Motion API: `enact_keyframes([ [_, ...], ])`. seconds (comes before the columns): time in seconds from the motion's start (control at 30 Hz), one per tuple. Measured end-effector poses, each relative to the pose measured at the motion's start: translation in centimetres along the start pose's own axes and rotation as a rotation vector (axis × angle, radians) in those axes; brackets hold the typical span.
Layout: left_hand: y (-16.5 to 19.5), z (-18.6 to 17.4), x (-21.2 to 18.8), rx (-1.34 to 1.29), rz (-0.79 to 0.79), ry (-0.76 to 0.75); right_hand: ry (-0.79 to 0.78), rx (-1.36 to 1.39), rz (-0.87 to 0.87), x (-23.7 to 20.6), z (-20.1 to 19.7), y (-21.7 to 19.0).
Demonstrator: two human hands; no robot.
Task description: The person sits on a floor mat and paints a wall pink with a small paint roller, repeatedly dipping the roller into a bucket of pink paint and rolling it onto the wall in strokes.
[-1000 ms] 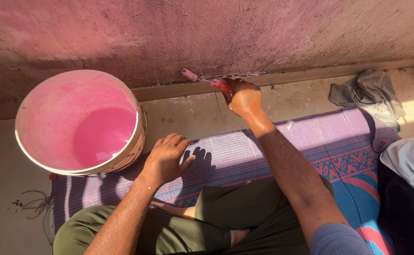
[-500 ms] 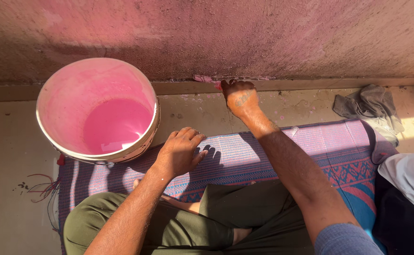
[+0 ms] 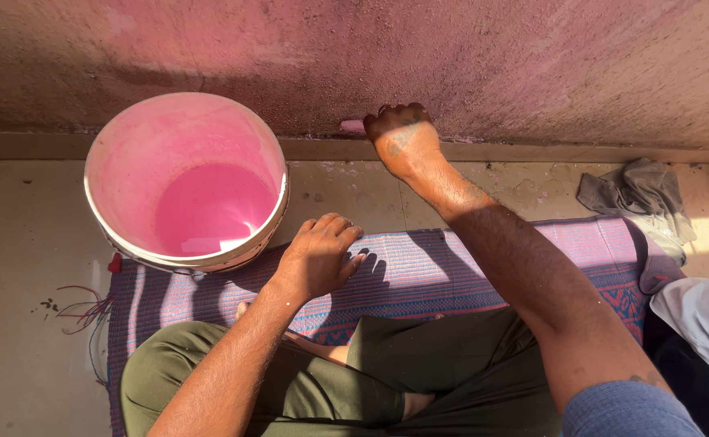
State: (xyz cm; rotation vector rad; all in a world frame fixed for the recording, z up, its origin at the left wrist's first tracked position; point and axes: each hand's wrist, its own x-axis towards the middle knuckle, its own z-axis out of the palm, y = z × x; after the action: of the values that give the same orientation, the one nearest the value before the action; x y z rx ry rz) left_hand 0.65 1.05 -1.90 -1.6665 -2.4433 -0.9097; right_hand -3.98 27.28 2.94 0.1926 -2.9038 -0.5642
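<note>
Two hands, one pink paint bucket (image 3: pixel 186 182), one woven mat (image 3: pixel 443 271), one grey rag (image 3: pixel 638 194), and seemingly one brush (image 3: pixel 353 126).

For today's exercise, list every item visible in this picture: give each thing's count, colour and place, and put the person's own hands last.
bucket: one, white, pink paint inside, on the floor at left.
brush: one, pink tip showing, at the wall's base.
wall: one, pinkish, along the top.
mat: one, purple striped, on the floor.
rag: one, grey, floor at right.
threads: several, red, at the mat's left edge.
left hand: flat on the mat.
right hand: closed on the brush.
</note>
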Motion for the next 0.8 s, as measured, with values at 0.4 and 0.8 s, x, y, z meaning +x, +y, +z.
enact_keyframes([
  [0.4,-0.2,-1.3,-0.3,0.072,0.015,0.034,-0.108,-0.025,0.019,1.3,-4.0,1.4],
  [0.8,0.2,-1.0,-0.5,0.043,0.005,0.025,-0.071,0.033,0.029,2.7,-2.7,-2.5],
])
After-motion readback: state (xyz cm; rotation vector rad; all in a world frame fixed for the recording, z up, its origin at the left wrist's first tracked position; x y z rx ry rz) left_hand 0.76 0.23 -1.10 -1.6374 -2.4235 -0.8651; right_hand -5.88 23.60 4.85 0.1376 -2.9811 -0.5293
